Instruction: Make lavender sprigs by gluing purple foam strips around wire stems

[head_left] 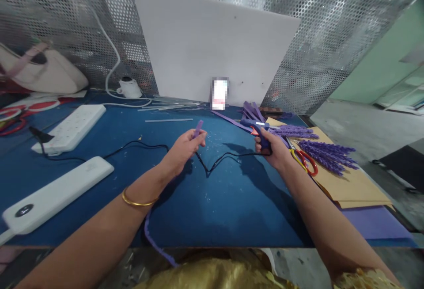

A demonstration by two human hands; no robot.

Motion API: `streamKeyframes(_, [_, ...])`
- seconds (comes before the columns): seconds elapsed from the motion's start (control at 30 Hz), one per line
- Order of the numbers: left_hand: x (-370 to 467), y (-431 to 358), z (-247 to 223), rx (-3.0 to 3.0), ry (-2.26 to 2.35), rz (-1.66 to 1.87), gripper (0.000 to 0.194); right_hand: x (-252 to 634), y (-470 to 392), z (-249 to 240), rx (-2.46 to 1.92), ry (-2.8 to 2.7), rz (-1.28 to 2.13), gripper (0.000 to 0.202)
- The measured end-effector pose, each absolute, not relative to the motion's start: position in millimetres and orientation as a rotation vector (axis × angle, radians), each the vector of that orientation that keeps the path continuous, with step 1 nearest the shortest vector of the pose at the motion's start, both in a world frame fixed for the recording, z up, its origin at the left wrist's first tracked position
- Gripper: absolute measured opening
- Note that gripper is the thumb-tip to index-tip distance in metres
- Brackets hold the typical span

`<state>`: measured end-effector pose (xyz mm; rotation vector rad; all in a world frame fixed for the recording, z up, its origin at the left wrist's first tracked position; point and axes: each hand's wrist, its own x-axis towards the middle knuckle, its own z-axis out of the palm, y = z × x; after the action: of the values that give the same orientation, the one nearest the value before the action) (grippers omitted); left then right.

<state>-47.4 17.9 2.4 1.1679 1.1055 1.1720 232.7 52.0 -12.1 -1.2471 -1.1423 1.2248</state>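
My left hand (189,145) is closed around a purple strip (199,126), whose end sticks up between thumb and fingers. What looks like its tail passes behind my forearm and hangs over the table's front edge. To the right, my right hand (270,146) grips the handle of a blue glue gun (256,124) with an orange trigger. Its nozzle points left, above the table. A black cord (228,154) runs from the gun across the table, passing behind my left hand.
Scissors (305,161) and purple lavender-like stems (329,154) lie on brown paper (359,189) at right. Clear sticks (168,120) lie at the back. A phone (219,93) leans on a white board (212,41). Two white power strips (74,127) occupy the left side.
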Motion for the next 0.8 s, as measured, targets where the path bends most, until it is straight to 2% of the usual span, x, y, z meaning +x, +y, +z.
streamKeyframes(0.1, [-43,15,0,1.203,1.133,1.193,0.022,226,49,-14,-1.188,-1.066,1.169,0.041])
streamKeyframes(0.23, [-39,8,1,1.156,1.069,1.111,0.025,213,37,-11,-1.070,-1.064,0.901,0.033])
streamKeyframes(0.27, [-38,6,2,1.142,1.024,1.065,0.027,210,33,-8,-1.036,-1.083,0.913,0.031])
streamKeyframes(0.4, [-33,-2,4,1.136,0.852,0.929,0.029,199,18,-3,-0.993,-1.112,1.307,0.028])
streamKeyframes(0.6, [-23,-11,-5,1.219,0.777,0.750,0.032,180,0,-9,-0.993,-1.303,1.199,0.016])
streamKeyframes(0.8, [-13,-20,-10,1.219,0.757,0.655,0.030,166,-14,-11,-1.051,-1.324,1.348,0.024])
